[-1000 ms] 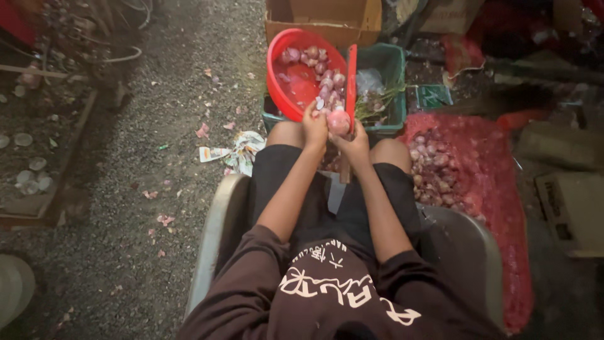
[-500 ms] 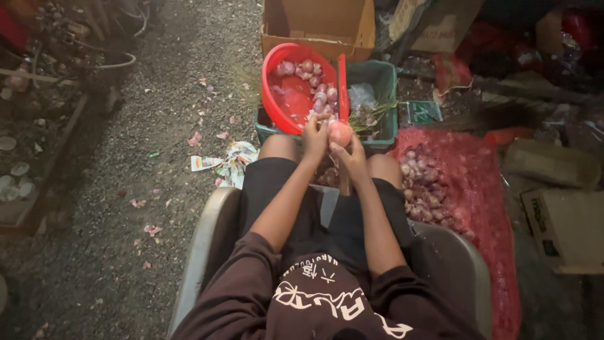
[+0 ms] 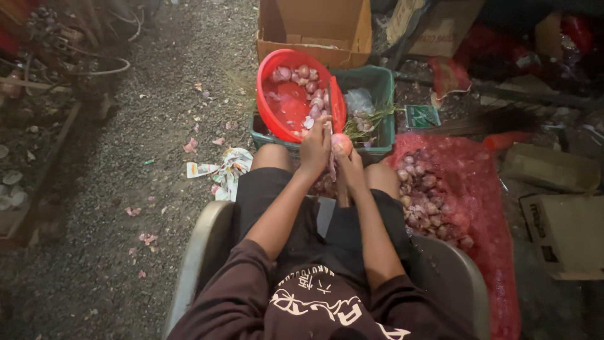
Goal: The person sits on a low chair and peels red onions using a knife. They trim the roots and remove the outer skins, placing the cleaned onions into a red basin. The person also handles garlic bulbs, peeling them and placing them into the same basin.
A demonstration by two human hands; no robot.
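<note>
Cardboard box (image 3: 314, 28), crumpled wrapper (image 3: 223, 169), broom (image 3: 497, 123) on gravel.

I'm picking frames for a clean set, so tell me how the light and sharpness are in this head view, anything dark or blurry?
Head view: light falls on the middle, so the red basin, the onion and both hands, left hand and right hand, read clearly; the far corners sink into shadow; the dark sleeves lose detail; no strong glare; the blade between the hands is too thin and soft to make out.
</note>
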